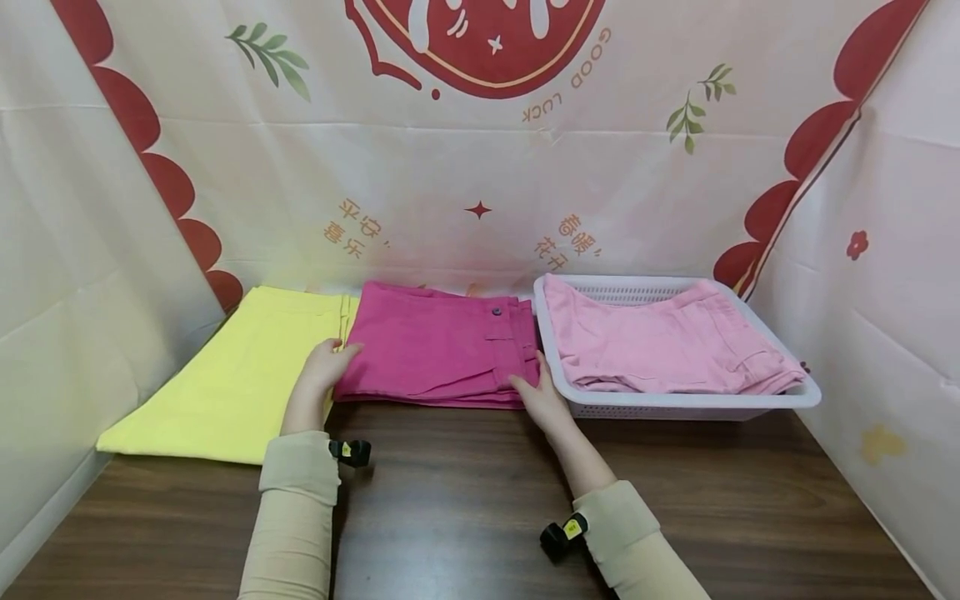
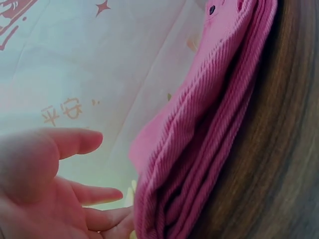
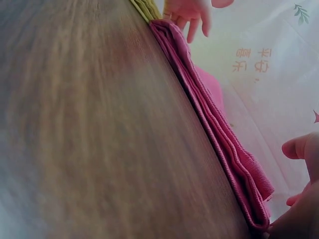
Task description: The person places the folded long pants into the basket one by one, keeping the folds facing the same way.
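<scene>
Head view showed the magenta trousers folded flat on the table, between the yellow garment and the basket, in which the pink garment lay. The left hand was at the trousers' left end, its thumb and fingers apart and loosely extended, clasping nothing. The right hand was at the opposite end, by the basket's near corner, thumb and fingers likewise parted rather than pinching.

The layers seemed loosely stacked, their edges uneven at the waistband, so a hold on the upper layers alone could have let the lower ones slip and undone the fold. Pushing both ends inward might have buckled the middle. With the yellow garment so close, the left fingers could have caught its edge and dragged it; the right hand, cramped beside the basket, could have knocked its rim.
</scene>
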`<state>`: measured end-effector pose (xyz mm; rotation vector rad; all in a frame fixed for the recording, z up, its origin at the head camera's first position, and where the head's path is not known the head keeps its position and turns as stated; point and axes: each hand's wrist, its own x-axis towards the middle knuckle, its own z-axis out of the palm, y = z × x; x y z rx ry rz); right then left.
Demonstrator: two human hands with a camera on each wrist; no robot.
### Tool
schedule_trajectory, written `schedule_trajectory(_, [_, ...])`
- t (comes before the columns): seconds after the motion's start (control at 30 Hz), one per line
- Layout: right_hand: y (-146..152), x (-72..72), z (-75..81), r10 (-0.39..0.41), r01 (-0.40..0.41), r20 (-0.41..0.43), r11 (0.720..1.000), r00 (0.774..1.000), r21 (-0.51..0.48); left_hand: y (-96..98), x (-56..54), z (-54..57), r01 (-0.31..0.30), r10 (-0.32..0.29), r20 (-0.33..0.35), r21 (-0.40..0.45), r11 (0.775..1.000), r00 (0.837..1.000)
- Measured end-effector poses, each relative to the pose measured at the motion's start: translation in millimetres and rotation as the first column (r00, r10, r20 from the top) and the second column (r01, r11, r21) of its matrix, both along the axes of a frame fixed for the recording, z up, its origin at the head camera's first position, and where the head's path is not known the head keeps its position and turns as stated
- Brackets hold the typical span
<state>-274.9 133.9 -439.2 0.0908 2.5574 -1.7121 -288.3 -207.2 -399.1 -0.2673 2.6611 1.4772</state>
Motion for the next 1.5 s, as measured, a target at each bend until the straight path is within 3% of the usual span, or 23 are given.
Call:
schedule_trajectory(0.23, [-1.5, -1.3, -2.7, -0.028, 0.029, -0.012, 1.0, 1.0, 0.004, -2.6, -0.3, -4.7, -0.041, 0.039, 0.023, 0.084, 0.996, 0.999])
schedule_trajectory(0.4, [-3.3, -6.8, -6.2, -0.062, 0.063, -0.079, 0.998, 0.995, 0.001, -0.4, -1.2, -8.4, -0.064, 0.064, 0.0, 0.07, 0.995, 0.998])
schedule_trajectory(0.57, [-7.4, -10.7, -6.8, -0.092, 0.092, -0.159, 0.996, 0.983, -0.006, -1.1, -4.9, -13.9, -0.071, 0.071, -0.038, -0.01, 0.997, 0.997])
schedule_trajectory(0.63, [-9.2, -11.1, -6.3, -0.11, 0.114, -0.164, 0.993, 0.98, 0.017, -2.4, -6.7, -15.9, -0.06, 0.058, -0.052, -0.03, 0.998, 0.997])
schedule_trajectory(0.83, [-11.4, -12.6, -4.5, -0.19, 0.214, -0.147, 0.963, 0.971, 0.165, -4.2, -8.2, -16.4, -0.029, 0.031, -0.02, 0.084, 0.996, 0.999])
schedule_trajectory(0.97, [-10.2, -13.6, -4.5, -0.212, 0.234, -0.123, 0.95, 0.969, 0.207, -3.4, -7.7, -13.8, -0.016, 0.016, -0.005, 0.073, 0.997, 1.0])
schedule_trajectory(1.17, [-9.9, -12.3, -4.5, -0.202, 0.215, -0.102, 0.965, 0.974, 0.147, -1.3, -7.7, -13.3, -0.001, -0.005, 0.043, 0.13, 0.992, 0.999])
schedule_trajectory(1.37, [-11.9, -12.7, -6.3, -0.16, 0.169, -0.182, 0.985, 0.97, 0.032, -1.5, -9.2, -15.9, 0.007, -0.032, 0.104, 0.23, 0.973, 0.994])
schedule_trajectory(1.5, [-11.5, -13.4, -7.0, -0.134, 0.146, -0.231, 0.989, 0.964, 0.036, -0.6, -9.2, -16.8, 0.015, -0.041, 0.093, 0.264, 0.965, 0.995])
